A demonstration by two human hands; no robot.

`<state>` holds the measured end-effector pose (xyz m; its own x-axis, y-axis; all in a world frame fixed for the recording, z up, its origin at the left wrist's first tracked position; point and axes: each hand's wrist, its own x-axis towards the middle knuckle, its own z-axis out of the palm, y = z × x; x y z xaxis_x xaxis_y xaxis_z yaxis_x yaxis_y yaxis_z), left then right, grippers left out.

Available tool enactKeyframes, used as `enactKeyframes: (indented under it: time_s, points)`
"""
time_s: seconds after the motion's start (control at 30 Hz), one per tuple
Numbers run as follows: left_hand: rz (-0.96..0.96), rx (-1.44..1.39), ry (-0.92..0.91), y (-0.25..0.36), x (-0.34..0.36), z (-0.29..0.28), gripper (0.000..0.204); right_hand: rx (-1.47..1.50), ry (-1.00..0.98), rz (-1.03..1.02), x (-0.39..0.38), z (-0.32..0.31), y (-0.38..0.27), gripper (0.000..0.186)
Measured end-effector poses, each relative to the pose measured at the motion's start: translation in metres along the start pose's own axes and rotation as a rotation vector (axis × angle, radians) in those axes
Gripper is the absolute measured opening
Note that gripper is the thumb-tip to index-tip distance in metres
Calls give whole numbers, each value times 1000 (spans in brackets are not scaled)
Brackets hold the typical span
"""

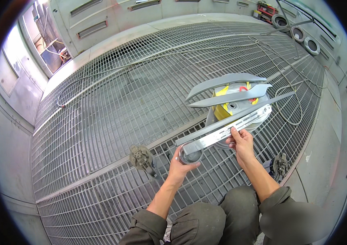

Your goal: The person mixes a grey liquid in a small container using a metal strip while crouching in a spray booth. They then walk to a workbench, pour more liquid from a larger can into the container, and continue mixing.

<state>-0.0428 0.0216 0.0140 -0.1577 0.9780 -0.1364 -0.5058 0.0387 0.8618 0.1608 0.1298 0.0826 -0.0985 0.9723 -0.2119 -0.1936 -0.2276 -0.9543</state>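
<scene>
My left hand point(178, 166) is wrapped round a clear cup point(191, 157) with grey liquid in it. A long flat metal mixing stick point(222, 134) with dark markings has its grey-coated end at the cup's mouth. My right hand point(241, 145) pinches this stick near its middle, thumb on top. Just beyond the stick, a straight grey trim strip point(206, 130) lies at a slant. Two curved grey trim pieces point(230, 97) rest beside it on a rounded support point(218, 118) with yellow tape and red bits. The support's lower part is mostly hidden.
Metal grating point(124, 98) covers the floor. A dusty caster-like part point(141, 158) stands left of my knees, a similar one point(279, 165) to the right. A hose point(173, 52) runs across the grating. Tyres point(312, 46) and a metal stand point(291, 30) are at the far right.
</scene>
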Motion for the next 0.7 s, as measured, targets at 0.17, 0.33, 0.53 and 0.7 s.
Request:
enactKeyframes:
  time_s: [0.17,0.33,0.53,0.7]
  points:
    - [-17,15,2,4,-1,1,82,-8,-5,-4,2,-1,2,22]
    - [-43,6,14,3,-2,-2,84,-24,-8,-47,0,-1,1,20]
    - [35,304,-29,-9,0,-5,87,-369,-167,-434,-23,11,-15,14]
    - [73,256,-49,-13,1,3,87,-838,-346,-802,-36,24,-29,13]
